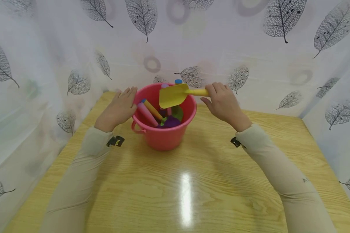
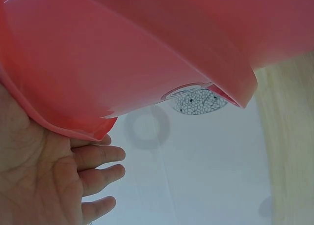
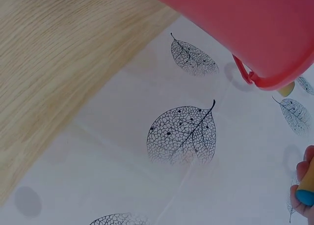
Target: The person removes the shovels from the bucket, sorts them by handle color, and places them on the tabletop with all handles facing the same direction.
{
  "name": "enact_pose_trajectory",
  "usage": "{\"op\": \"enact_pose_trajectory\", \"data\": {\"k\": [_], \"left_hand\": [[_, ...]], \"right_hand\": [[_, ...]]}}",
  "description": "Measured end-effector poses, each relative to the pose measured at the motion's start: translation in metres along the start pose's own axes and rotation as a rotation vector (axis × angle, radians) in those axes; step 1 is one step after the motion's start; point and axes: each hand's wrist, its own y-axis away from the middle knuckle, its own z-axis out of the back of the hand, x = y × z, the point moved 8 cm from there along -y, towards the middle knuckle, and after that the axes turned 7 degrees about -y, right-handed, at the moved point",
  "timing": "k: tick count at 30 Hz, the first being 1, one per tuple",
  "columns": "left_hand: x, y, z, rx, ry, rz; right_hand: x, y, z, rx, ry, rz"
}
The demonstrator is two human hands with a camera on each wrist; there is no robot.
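A pink bucket (image 1: 164, 139) stands on the wooden table with several toy tools in it. My left hand (image 1: 118, 108) rests against the bucket's left rim; in the left wrist view its fingers (image 2: 100, 178) are extended beyond the rim. A yellow toy shovel (image 1: 172, 97) is held over the bucket by my right hand (image 1: 223, 103), which grips the handle. The shovel's blade points left above the opening and hides part of the contents. In the right wrist view the yellow handle's blue end (image 3: 305, 197) shows beside curled fingers.
Inside the bucket lie a pink handle (image 1: 147, 114), an orange-yellow handle (image 1: 152, 109) with a blue end, a purple piece (image 1: 171, 122) and a green piece (image 1: 178, 113). Behind the wooden table (image 1: 151, 187) hangs a white leaf-print curtain (image 1: 215, 48).
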Motion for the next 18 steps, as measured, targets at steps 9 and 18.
{"op": "enact_pose_trajectory", "data": {"k": [9, 18], "left_hand": [[-0.001, 0.001, 0.001, -0.003, 0.010, 0.004], [-0.001, 0.002, 0.001, -0.007, 0.010, 0.001]], "right_hand": [[-0.022, 0.006, 0.016, -0.046, 0.080, -0.038], [-0.060, 0.029, 0.026, -0.070, 0.134, -0.094]]}}
